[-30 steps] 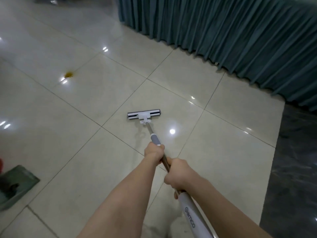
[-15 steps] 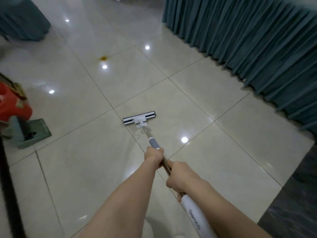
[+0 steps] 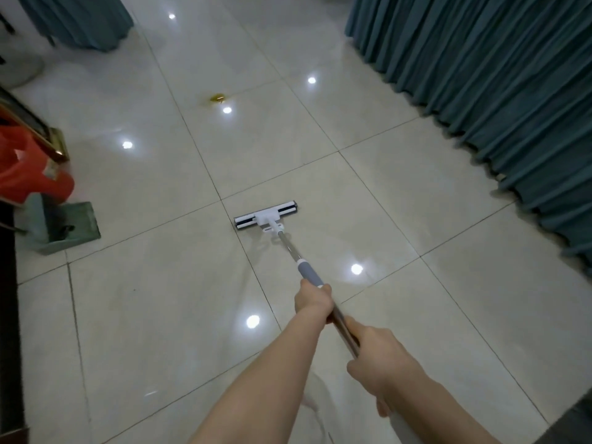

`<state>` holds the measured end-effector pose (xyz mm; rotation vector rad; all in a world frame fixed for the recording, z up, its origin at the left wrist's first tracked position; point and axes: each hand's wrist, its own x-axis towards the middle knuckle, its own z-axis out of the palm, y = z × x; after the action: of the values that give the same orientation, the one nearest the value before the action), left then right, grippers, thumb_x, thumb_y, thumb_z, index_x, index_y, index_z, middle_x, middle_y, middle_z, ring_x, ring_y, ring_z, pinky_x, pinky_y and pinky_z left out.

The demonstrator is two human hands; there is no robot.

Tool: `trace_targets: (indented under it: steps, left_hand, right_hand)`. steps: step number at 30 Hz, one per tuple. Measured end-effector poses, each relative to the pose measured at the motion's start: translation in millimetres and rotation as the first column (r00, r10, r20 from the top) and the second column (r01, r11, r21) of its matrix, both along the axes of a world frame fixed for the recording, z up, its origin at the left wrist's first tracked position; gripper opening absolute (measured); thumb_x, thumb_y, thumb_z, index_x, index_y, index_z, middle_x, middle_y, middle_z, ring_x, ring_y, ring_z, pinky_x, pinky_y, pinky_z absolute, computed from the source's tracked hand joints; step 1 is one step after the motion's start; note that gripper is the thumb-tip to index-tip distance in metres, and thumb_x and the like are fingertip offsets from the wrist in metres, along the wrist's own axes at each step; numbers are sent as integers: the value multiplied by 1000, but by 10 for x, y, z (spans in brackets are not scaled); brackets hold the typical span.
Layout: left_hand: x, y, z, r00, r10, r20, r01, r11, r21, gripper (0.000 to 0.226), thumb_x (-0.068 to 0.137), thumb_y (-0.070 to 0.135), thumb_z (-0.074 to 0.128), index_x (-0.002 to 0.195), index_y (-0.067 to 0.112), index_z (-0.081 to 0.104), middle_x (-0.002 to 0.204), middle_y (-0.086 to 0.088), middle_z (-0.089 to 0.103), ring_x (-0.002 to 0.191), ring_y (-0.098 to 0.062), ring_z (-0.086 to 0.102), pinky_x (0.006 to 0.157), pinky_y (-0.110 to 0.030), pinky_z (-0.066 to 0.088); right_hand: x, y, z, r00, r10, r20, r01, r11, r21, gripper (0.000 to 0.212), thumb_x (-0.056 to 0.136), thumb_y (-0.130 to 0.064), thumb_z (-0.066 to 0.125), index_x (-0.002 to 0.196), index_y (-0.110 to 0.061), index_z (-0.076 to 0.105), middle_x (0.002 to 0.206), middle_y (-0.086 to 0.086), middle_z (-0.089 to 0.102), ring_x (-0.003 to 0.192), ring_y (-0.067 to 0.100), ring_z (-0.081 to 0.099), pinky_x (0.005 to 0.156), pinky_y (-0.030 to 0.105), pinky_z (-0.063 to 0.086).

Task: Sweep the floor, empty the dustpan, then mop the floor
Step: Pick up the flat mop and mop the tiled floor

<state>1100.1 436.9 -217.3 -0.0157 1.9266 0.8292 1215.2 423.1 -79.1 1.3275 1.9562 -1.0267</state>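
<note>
Both hands gripped the mop (image 3: 290, 238) handle, left hand (image 3: 313, 301) ahead of right hand (image 3: 378, 357). Its head lay flat on the floor (image 3: 416, 193); a green dustpan (image 3: 64, 227) sat far left, teal curtains (image 3: 496, 75) right.

No readable text anywhere — the red container's (image 3: 30, 179) label is blurred.

We count one mop (image 3: 266, 216). We count two hands, the left hand (image 3: 314, 301) and the right hand (image 3: 378, 354), and two bare arms (image 3: 256, 379). We see one green dustpan (image 3: 69, 230) and one red thing (image 3: 30, 177). We see two blue-green curtains, one big curtain (image 3: 480, 78) and one small curtain (image 3: 80, 24). There is one yellow spot (image 3: 217, 98) on the floor (image 3: 160, 315). We count six bright round lights (image 3: 356, 268) shining on the tiles (image 3: 416, 203). The tiles run off the edges, so we cannot count them all.
</note>
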Motion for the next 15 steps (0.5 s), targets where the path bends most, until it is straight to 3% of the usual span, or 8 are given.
trace_targets:
  steps: [5, 10, 15]
  left_hand:
    - [-518, 648, -37, 999, 5, -36, -6, 999, -36, 26, 87, 30, 53, 107, 14, 49, 107, -14, 61, 93, -36, 64, 76, -47, 59]
    - [-1112, 1305, 26, 999, 21, -43, -24, 998, -54, 22, 87, 30, 56, 100, 14, 52, 106, -14, 63, 92, -36, 65, 76, -45, 59]
    - [-1726, 1928, 69, 992, 127, 8, -127, 990, -57, 20, 87, 25, 58, 99, 9, 56, 101, -17, 66, 83, -37, 69, 63, -49, 60]
  right_hand:
    - [-495, 675, -28, 1000, 11, -24, -11, 1000, 2, 69, 79, -7, 46, 138, -40, 36, 78, -2, 54, 65, 15, 54, 62, 30, 51]
    - [-1049, 1362, 48, 996, 29, -89, -29, 1000, 3, 67, 78, -4, 47, 137, -36, 41, 74, -4, 53, 65, 15, 54, 57, 26, 47]
    - [-1665, 2030, 36, 994, 44, -97, -44, 999, 1, 65, 79, -2, 45, 136, -32, 43, 73, -4, 50, 59, 11, 51, 51, 24, 44]
